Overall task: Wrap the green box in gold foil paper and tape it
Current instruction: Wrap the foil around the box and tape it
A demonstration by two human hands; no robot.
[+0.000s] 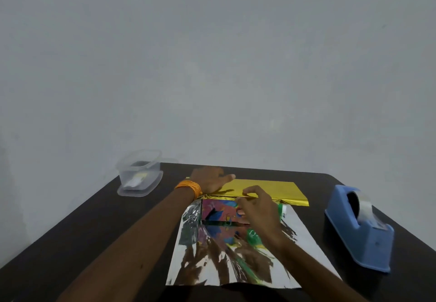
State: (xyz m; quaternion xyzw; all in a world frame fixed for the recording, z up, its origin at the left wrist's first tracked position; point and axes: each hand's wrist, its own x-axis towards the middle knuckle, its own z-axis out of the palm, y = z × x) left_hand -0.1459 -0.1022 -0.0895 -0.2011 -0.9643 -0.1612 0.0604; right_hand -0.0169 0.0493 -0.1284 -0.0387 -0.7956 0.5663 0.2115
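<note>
Fingers (pixel 253 189) of the right hand (pixel 258 209) are curled and pinch the creased edge of the gold foil paper (pixel 271 189) where it folds over the top of the green box (pixel 219 212). The thumb rests against the box's near face. The left hand (pixel 210 180), with orange bangles (pixel 188 187) at the wrist, lies palm down on the left end of the gold flap. Its fingers are stretched out and press the foil, grasping nothing.

The box sits at the lower middle of the frame, on the silver inner side of the sheet, between the two hands. Its near face shows pink, blue and orange print, and a strip of green shows just right of the right hand. The silver side runs from the box toward the bottom edge of the frame and mirrors the box and both arms.

At the right of the frame a blue tape dispenser (pixel 358 228) with a roll of clear tape stands on the dark bench (pixel 94 219), near the sheet but not touching it. At the bench's far left corner stands a clear plastic container (pixel 139 172); what it holds is too blurred to tell.
</note>
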